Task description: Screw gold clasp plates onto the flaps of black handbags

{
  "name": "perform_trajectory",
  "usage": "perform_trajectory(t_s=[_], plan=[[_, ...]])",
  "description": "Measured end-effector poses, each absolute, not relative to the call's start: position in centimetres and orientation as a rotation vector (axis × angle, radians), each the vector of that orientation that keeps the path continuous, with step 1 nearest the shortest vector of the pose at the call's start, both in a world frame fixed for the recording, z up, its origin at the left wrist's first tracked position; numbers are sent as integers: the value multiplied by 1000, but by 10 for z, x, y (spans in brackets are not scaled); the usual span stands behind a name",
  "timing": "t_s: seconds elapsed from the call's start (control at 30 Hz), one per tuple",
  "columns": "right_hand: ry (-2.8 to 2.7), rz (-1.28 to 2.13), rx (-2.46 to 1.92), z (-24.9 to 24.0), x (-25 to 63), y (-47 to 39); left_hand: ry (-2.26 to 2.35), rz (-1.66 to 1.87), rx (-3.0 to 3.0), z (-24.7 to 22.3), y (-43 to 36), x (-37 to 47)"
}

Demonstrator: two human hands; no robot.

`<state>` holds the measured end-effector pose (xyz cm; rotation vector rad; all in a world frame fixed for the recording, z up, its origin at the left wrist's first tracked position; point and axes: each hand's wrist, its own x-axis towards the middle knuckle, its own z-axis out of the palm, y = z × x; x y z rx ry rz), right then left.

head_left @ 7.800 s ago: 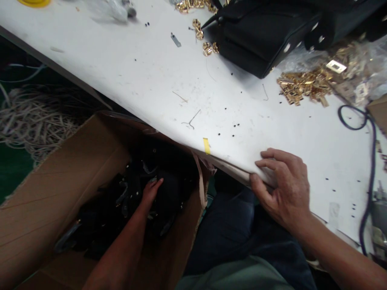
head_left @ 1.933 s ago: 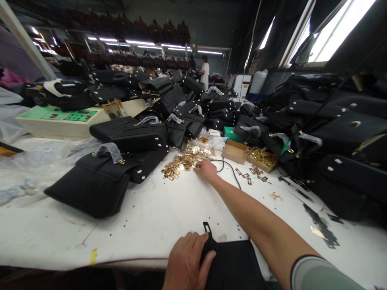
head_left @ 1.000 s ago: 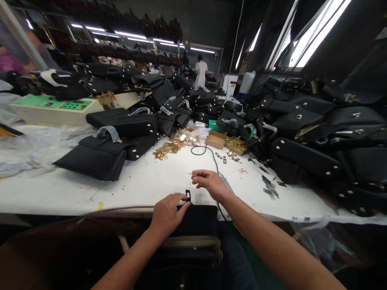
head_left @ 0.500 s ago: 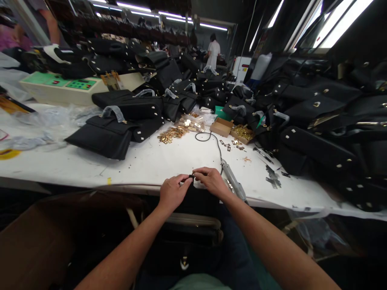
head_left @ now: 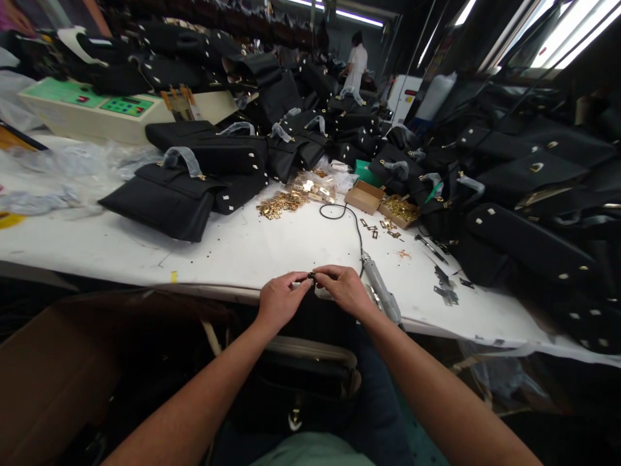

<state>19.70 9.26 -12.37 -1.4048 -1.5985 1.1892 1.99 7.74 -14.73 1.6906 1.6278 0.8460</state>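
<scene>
Fingertip to fingertip at the table's front edge, my left hand [head_left: 280, 299] and my right hand [head_left: 343, 288] pinch a small dark piece [head_left: 311, 276] with a bit of gold on it. Its details are too small to make out. Below them, an open black bag [head_left: 310, 369] with a pale rim and a metal clasp rests at my lap. Just right of my right hand lies a grey electric screwdriver [head_left: 383, 291] with a black cord.
The white table [head_left: 233, 252] bears gold metal parts [head_left: 281, 204], a cardboard box [head_left: 365, 197], a box of small brass pieces [head_left: 400, 210], dark metal plates [head_left: 445, 286] and black bags [head_left: 165, 197]. Farther back, a person [head_left: 356, 61] stands.
The view has shifted slightly, so the table items appear lower right or higher left. Both hands stay together at the small piece, which has turned a little between the fingertips.
</scene>
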Motion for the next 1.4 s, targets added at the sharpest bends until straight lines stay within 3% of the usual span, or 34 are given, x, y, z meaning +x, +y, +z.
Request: perform_trajectory(t_s=[0.63,1.4], plan=[[-1571,1174,-1407,-124,190,89,1325,749,1552,-137,95,11],[-1401,1377,-1420,-135,190,100,1453,760,1361,-128,99,25]])
